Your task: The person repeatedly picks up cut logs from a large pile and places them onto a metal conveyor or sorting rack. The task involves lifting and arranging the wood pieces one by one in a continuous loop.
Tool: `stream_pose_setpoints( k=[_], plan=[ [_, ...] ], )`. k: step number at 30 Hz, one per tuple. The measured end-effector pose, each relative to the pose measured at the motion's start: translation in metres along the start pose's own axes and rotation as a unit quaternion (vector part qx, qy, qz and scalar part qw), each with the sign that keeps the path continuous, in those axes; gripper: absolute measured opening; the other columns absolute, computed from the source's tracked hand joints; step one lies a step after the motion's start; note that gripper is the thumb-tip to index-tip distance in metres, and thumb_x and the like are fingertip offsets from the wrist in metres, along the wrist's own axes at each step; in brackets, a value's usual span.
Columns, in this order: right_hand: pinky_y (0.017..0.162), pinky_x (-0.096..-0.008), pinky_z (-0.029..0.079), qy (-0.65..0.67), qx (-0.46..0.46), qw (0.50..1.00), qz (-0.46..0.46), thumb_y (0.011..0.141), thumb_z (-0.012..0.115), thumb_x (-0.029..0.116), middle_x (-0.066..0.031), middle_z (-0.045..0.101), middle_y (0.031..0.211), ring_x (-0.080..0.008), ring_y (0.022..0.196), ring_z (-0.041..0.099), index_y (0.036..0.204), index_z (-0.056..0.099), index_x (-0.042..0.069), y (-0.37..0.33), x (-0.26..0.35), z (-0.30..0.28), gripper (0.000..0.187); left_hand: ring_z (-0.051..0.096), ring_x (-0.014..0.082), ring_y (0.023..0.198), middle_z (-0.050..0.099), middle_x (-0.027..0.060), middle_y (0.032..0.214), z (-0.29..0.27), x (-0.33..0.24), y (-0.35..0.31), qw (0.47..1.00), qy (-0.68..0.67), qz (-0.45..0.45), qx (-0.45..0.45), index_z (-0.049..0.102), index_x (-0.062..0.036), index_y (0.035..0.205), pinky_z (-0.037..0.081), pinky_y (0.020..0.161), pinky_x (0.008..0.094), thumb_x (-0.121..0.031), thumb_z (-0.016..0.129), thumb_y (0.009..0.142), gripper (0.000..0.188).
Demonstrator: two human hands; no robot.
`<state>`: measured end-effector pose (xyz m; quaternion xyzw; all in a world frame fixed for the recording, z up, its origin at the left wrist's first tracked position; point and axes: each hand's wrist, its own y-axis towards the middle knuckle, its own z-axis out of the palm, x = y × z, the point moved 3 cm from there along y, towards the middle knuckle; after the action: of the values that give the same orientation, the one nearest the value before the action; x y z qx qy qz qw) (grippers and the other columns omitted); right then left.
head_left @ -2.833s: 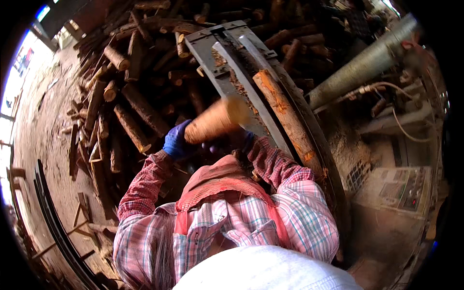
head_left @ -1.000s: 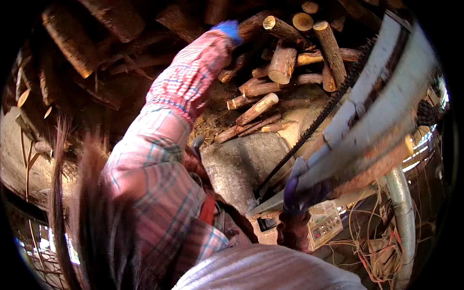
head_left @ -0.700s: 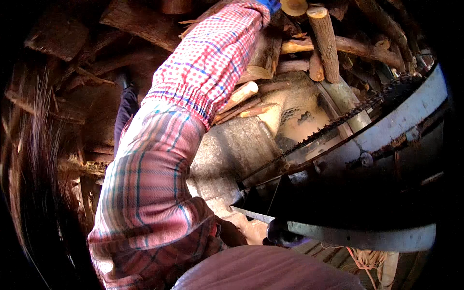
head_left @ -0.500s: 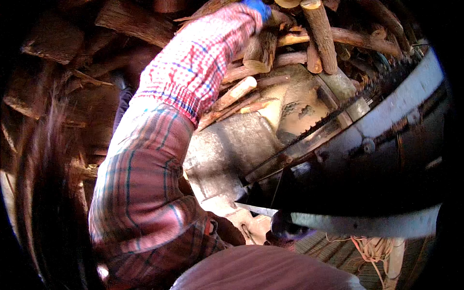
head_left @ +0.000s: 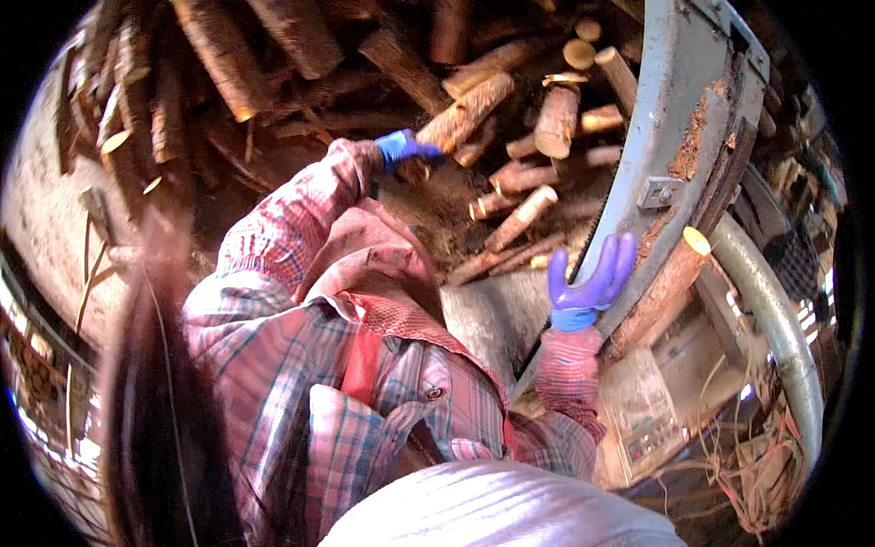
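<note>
My left hand (head_left: 406,151), in a blue-purple glove, is closed round the near end of a short log (head_left: 470,108) with rough brown bark. The log points away to the upper right, above sawdust-covered ground. My right hand (head_left: 592,284), gloved alike, has its fingers spread beside the blue-grey metal frame (head_left: 658,118) of a large saw; whether it touches the metal I cannot tell. A dark toothed blade edge (head_left: 592,225) runs along that frame, close to the right fingers. Below lies a worn grey metal table (head_left: 488,314), partly hidden by my shirt.
Cut logs (head_left: 556,123) lie scattered ahead, with a larger woodpile (head_left: 301,36) behind. Another log (head_left: 661,296) leans beside the saw frame. To the right are a curved metal pipe (head_left: 775,305), a panel with buttons (head_left: 643,438) and tangled orange cords (head_left: 752,506).
My view has swung round. The left arm, stretched to the logs at the top, has drawn back with a log in the hand. My right hand now shows plainly, spread beside the saw.
</note>
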<state>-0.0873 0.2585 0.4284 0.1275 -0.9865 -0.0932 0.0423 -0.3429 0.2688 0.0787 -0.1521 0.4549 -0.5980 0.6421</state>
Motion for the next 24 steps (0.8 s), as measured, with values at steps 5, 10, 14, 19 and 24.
stream_pose_setpoints(
  k=[5, 10, 14, 19, 24],
  plan=[
    [0.114, -0.0401, 0.033, 0.521, 0.090, 0.759, 0.381, 0.081, 0.083, 0.034, -0.0155, 0.040, 0.152, -0.0253, 0.137, 0.041, 0.149, 0.038, -0.002, -0.038, 0.092, 0.161, 0.089, 0.064, 0.0123, 0.082, 0.068, 0.0032, 0.094, 0.056, 0.028, -0.151, 0.995, 0.023, 0.054, -0.076, 0.070, -0.0002, 0.108, 0.054, 0.072, 0.0295, -0.037, 0.077, 0.087, 0.043],
    [0.096, -0.0419, 0.051, 0.752, 0.343, 0.376, 0.419, 0.084, 0.078, 0.035, -0.0132, 0.067, 0.107, -0.0266, 0.104, 0.063, 0.128, 0.060, 0.001, -0.052, 0.167, 0.250, 0.058, 0.065, 0.0129, 0.085, 0.068, 0.0039, 0.100, 0.145, 0.067, -0.224, 0.938, -0.131, 0.142, -0.288, 0.063, 0.0000, 0.115, 0.054, 0.075, 0.0289, -0.031, 0.080, 0.085, 0.046],
    [0.078, -0.0415, 0.058, 0.799, 0.352, 0.334, 0.355, 0.081, 0.082, 0.026, -0.0086, 0.070, 0.097, -0.0235, 0.083, 0.068, 0.115, 0.067, 0.002, -0.003, 0.163, 0.144, 0.045, 0.065, 0.0177, 0.099, 0.065, 0.0087, 0.116, 0.211, 0.031, -0.248, 0.882, -0.216, 0.282, -0.310, 0.039, 0.0002, 0.143, 0.052, 0.089, 0.0316, -0.026, 0.081, 0.085, 0.076],
    [0.081, -0.0387, 0.059, 0.818, 0.194, 0.530, 0.109, 0.085, 0.079, 0.020, -0.0097, 0.071, 0.105, -0.0235, 0.090, 0.069, 0.124, 0.065, 0.001, 0.067, 0.048, -0.011, 0.046, 0.053, 0.0188, 0.123, 0.053, 0.0133, 0.137, 0.290, -0.056, -0.246, 0.825, 0.100, 0.484, -0.273, 0.031, -0.0007, 0.150, 0.047, 0.103, 0.0345, -0.023, 0.080, 0.087, 0.083],
    [0.096, -0.0422, 0.054, 0.564, -0.047, 0.822, -0.061, 0.081, 0.083, 0.031, -0.0152, 0.063, 0.128, -0.0278, 0.110, 0.064, 0.135, 0.052, -0.001, 0.113, -0.102, -0.126, 0.071, 0.061, 0.0166, 0.106, 0.062, 0.0104, 0.122, 0.322, -0.060, -0.220, 0.870, 0.011, 0.451, -0.199, 0.041, -0.0036, 0.146, 0.053, 0.092, 0.0316, -0.024, 0.078, 0.089, 0.071]
  ],
)
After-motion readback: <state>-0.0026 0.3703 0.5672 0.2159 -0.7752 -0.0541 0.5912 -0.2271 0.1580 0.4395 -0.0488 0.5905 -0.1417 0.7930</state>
